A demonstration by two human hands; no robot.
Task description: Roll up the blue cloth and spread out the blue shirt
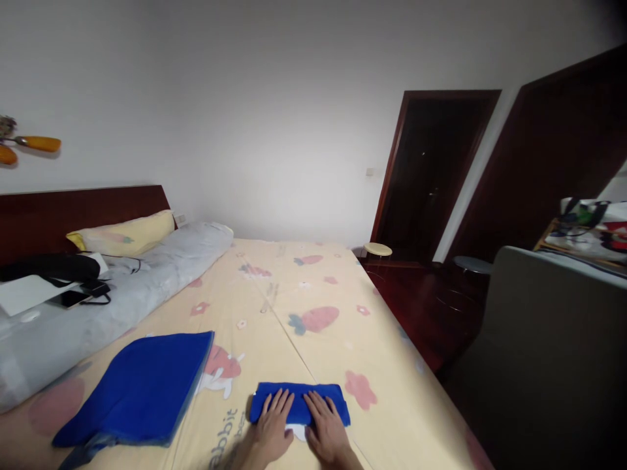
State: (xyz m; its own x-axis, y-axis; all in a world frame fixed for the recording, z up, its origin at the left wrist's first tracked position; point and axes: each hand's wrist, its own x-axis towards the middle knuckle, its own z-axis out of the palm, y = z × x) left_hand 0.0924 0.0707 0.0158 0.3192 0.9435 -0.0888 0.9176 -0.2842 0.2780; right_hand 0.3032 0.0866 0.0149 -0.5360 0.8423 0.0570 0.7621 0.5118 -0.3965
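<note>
Printed bed sheet (264,362): unobstructed run forward from left hand (277,421) and right hand (327,421) to the white wall (274,143).
Gap, left: bare strip between the folded blue cloth (298,408) and the larger blue cloth (142,388), the latter blocking low sideways passage.
Barrier, far left: raised grey bedding (161,287).
Right: open sheet to bed's edge; grey panel (529,333) beyond.

Dark letters (224,436) spelling "abbit" are running up the printed bedsheet (392,385), left of the small folded blue cloth (298,410). A smaller word (240,429) is standing between them and that cloth, too blurred to read; beyond the cloth, more print (269,297) is showing illegibly.
</note>
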